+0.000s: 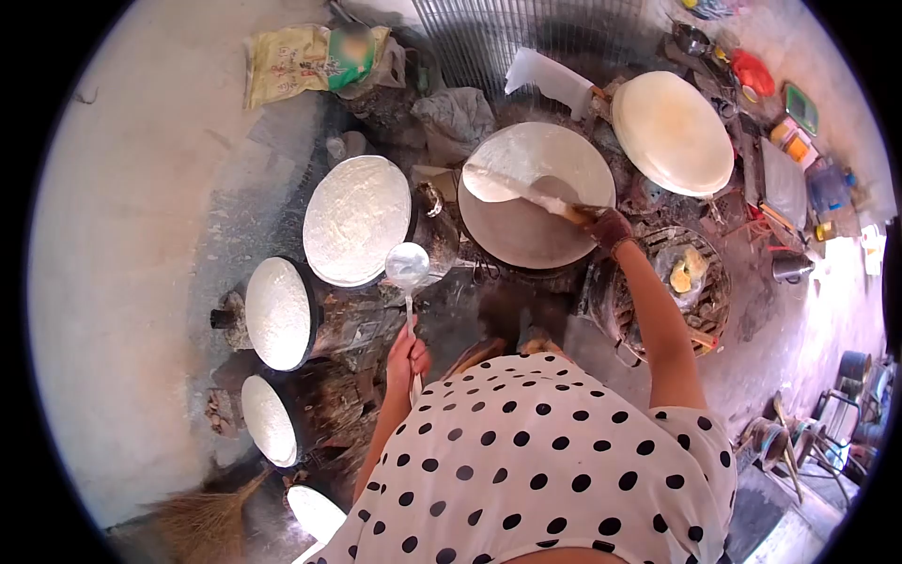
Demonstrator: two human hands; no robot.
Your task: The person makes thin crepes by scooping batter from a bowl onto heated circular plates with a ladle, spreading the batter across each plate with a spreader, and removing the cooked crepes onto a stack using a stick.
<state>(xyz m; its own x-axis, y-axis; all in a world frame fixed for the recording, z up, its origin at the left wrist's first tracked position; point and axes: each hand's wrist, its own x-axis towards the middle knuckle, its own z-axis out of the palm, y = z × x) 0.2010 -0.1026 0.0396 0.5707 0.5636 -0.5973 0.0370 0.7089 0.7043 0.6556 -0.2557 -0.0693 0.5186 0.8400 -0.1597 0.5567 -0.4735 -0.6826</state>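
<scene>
My left hand (406,358) is closed around the handle of a metal ladle (408,267), whose round bowl is up beside the nearest white-covered griddle (357,221). On my right hand (611,229) is a dark glove, its fingers wrapped round the handle of a wooden batter spreader (540,196). The spreader reaches leftward across a large round griddle (507,235). A patch of white batter (489,184) lies by its far end, at the griddle's left side. Whether the spreader's edge touches the griddle I cannot tell.
Several more white-covered griddles (279,314) curve down the left side. A stack of round flatbreads (672,133) stands at the upper right. Below it is a basket (722,305) holding a bag with yellowish pieces. A broom (202,522) lies lower left; a printed sack (291,68) sits upper left.
</scene>
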